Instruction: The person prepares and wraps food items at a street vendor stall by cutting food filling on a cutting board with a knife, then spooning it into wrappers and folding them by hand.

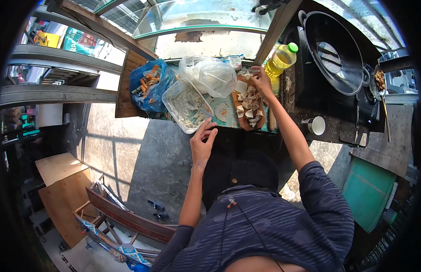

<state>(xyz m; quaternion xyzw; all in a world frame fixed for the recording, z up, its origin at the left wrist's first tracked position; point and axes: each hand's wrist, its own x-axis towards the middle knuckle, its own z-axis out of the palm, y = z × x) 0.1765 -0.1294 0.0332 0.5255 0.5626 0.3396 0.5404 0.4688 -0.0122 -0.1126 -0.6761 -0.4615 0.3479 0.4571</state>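
My right hand (261, 82) reaches over the far end of a wooden board (258, 123) that bears several small folded pale pieces (249, 102). Its fingertips meet near one piece, but whether they grip it is too small to tell. Close to the near rim of a clear plastic tub (170, 100) is my left hand (204, 136), fingers bent and a little apart, with nothing seen in it. The tub holds a pale, crumbly mix. A clear plastic bag (208, 75) lies behind it, and a round white lid or disc (221, 112) sits between tub and board.
A blue bag (149, 102) of scraps stands at the left. Beyond the board is an oil bottle (281, 60) with a green cap. A large wok (353, 75) rests on the stove at the right, near a white cup (316, 125) and a ladle (385, 111).
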